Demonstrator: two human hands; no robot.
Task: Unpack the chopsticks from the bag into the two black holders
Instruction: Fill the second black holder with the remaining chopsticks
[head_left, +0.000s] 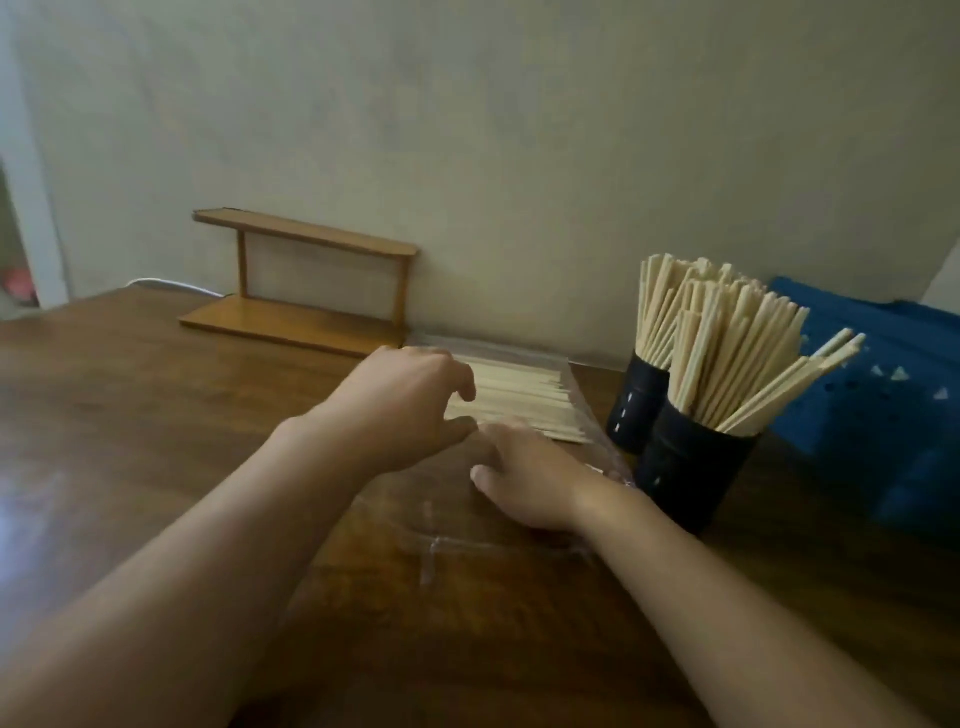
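Chopsticks (519, 397), pale wooden sticks, lie flat in a clear plastic bag (441, 540) on the brown wooden tabletop (130, 415), near the wall. The left hand (410, 410) rests on the sticks with bent fingers; whether it grips any cannot be told. The right hand (524, 480) lies flat on the bag, fingers loose. Just right of the bag stand two black round holders (680, 467), touching and packed with sticks. A blue crate (883, 395) sits beside them. A small wooden shelf (306, 280) stands against the wall.
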